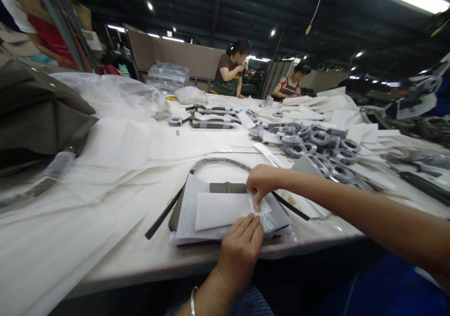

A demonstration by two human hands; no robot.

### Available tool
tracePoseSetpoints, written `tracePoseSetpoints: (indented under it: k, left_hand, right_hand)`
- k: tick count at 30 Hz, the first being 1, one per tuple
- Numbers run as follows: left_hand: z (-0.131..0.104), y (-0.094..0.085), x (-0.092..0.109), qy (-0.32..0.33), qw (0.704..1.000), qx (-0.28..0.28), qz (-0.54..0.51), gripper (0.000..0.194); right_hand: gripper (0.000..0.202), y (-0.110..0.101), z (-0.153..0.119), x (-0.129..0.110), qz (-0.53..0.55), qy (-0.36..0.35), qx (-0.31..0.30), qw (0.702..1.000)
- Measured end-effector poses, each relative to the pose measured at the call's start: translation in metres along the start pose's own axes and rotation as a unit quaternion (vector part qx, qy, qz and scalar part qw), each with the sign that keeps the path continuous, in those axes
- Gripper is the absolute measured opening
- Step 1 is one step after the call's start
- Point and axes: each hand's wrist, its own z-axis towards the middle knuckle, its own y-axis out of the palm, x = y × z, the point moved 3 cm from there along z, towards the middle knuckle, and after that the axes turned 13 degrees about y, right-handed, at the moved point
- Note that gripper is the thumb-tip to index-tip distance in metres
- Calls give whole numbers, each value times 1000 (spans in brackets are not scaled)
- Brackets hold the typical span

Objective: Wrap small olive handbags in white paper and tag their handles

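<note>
A dark olive bag (174, 216) lies flat near the table's front edge, with a sheet of white foam (186, 208) over it and a wrapped handle (221, 161) arching behind. On the foam rests a smaller white sheet (220, 209). My left hand (242, 243) reaches up from below, fingers together, its fingertips pressed on the right end of the small sheet. Just beyond it, my right hand (262, 182) comes in from the right with curled fingers and thumb pointing down, pinching thin clear plastic (267, 217). Dark straps stick out on both sides of the bag.
Behind, to the right, is a pile of wrapped coiled straps (319, 139). White sheets (123, 142) and a large dark bag (38, 114) lie at left. Wrapped handles (214, 120) lie farther back. Two people (227, 74) stand across the table.
</note>
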Motion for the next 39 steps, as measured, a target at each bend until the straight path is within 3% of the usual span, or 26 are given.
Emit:
tracePoseSetpoints:
  k: [4, 8, 11, 16, 19, 23, 28, 33, 39]
  left_hand:
    - [0, 1, 0, 7, 1000, 2, 7, 29]
    - [-2, 2, 1, 16, 999, 19, 19, 26]
    - [-4, 2, 2, 21, 999, 20, 24, 25]
    - [-7, 1, 2, 29, 999, -4, 18, 25]
    - [-9, 2, 1, 32, 999, -18, 16, 25]
    - [-13, 5, 1, 45, 998, -34, 16, 27]
    - [-8, -4, 3, 47, 998, -52, 1, 32]
    - [14, -13, 9, -46, 992, -108, -35, 32]
    - [21, 3, 11, -39, 990, -127, 54, 24]
  right_hand:
    - [40, 8, 7, 27, 149, 57, 19, 987]
    - [36, 16, -9, 43, 202, 122, 124, 964]
    - [47, 28, -30, 36, 249, 138, 190, 940]
    - [81, 58, -44, 10, 320, 75, 163, 930]
    - [78, 66, -38, 7, 335, 120, 164, 920]
    - [56, 68, -29, 10, 356, 174, 200, 896]
    - [49, 73, -28, 9, 366, 175, 229, 885]
    - [45, 75, -35, 5, 371, 174, 252, 877]
    - [44, 73, -41, 4, 376, 175, 259, 872]
